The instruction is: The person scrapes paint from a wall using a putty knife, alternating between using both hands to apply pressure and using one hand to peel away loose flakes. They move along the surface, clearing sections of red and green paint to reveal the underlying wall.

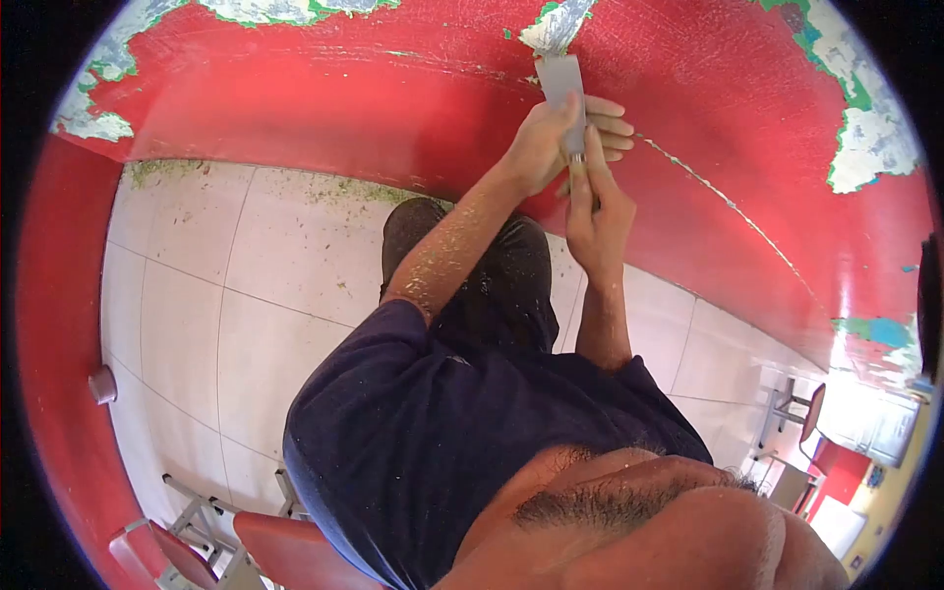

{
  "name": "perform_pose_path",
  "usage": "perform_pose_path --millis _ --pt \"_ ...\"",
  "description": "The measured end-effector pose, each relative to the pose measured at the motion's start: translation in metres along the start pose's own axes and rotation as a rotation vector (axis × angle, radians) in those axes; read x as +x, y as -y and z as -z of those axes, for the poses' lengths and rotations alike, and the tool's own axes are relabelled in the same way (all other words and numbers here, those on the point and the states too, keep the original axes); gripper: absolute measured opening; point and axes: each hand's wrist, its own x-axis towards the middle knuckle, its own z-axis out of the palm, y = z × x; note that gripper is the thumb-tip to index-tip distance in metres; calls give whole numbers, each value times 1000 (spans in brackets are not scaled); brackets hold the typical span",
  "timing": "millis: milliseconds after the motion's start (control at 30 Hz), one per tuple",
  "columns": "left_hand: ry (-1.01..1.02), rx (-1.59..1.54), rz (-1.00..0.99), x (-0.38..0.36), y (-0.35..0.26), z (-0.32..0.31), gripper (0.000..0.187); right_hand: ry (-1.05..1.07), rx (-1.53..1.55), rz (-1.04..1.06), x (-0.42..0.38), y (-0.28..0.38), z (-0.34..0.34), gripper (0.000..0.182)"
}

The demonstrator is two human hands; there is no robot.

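Note:
A scraper (560,77) with a flat grey metal blade points up at the red wall (423,118). Its edge is at the lower end of a bare whitish strip (556,29) where paint is gone. My left hand (541,143) presses its thumb on the front of the blade, its fingers stretched out behind it. Lower down, my right hand (600,221) is closed around the handle, with the index finger laid along the tool. The handle itself is mostly hidden by that hand. Pale flecks cover my left forearm.
Peeled patches (865,147) with green edges mark the wall, and a pale scratch (728,202) runs down to the right. Paint crumbs (359,190) lie on the tiled floor (275,256) along the wall. Behind me are red chairs (295,551), and more furniture (792,413) stands right.

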Motion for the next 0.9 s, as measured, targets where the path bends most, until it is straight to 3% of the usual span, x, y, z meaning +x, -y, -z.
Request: perform_pose_path --millis 67,200,233,333,367,467,567,667,700,800,833,900 --pt "-68 -7 11 5 -9 -12 48 -100 -70 110 14 0 -9 46" --pt "-174 204 -145 18 -37 -14 40 -35 139 -54 4 11 -11 43" --pt "-191 282 -304 21 -37 -8 30 -26 163 -74 -9 3 -12 43" --pt "-433 1251 -1314 47 -32 31 21 -30 332 -119 -47 -42 -14 43" --pt "-460 1412 -1448 51 -40 25 19 -42 332 -134 -59 -58 -13 44" --pt "-350 1630 -1408 60 -18 20 22 -52 258 -211 -84 -85 6 44" --pt "130 1752 -1443 63 8 20 24 -118 166 -157 -96 -104 29 44" --pt "342 1510 -1349 67 7 20 22 -260 214 -133 -97 -103 44 45" --pt "273 1451 -1255 63 -3 15 12 -312 238 -160 -96 -98 45 45" --pt "-209 883 -593 44 -23 -4 18 -283 303 -185 -77 -72 44 46" --pt "-208 754 -411 34 -25 -6 37 -223 310 -143 -65 -63 40 46" --pt "-107 455 -191 23 -21 -16 44 -104 284 -101 -29 -29 34 43"
